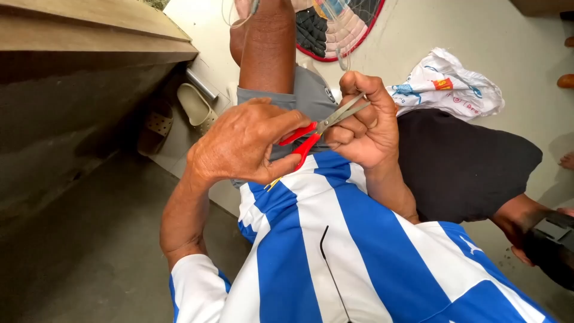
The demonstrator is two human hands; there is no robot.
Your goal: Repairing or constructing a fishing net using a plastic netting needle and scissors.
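My left hand (242, 143) grips the red handles of a small pair of scissors (311, 133), thumb and fingers through the loops. The metal blades point up and to the right, slightly apart. My right hand (365, 122) is closed right at the blades, fingers pinched together, apparently on a thin clear line (342, 57) that runs up from the fist. Both hands meet above my lap, over my grey shorts (311, 96) and blue-and-white striped shirt (311, 239). My bare knee (269, 42) rises just behind them.
A wooden bench (89, 30) fills the upper left, with beige sandals (197, 104) beside it on the floor. A round red-edged mat (335, 30) lies ahead, and a crumpled plastic bag (445, 84) to the right. A person in black (460, 161) sits close on my right, one hand on a black object (553, 239).
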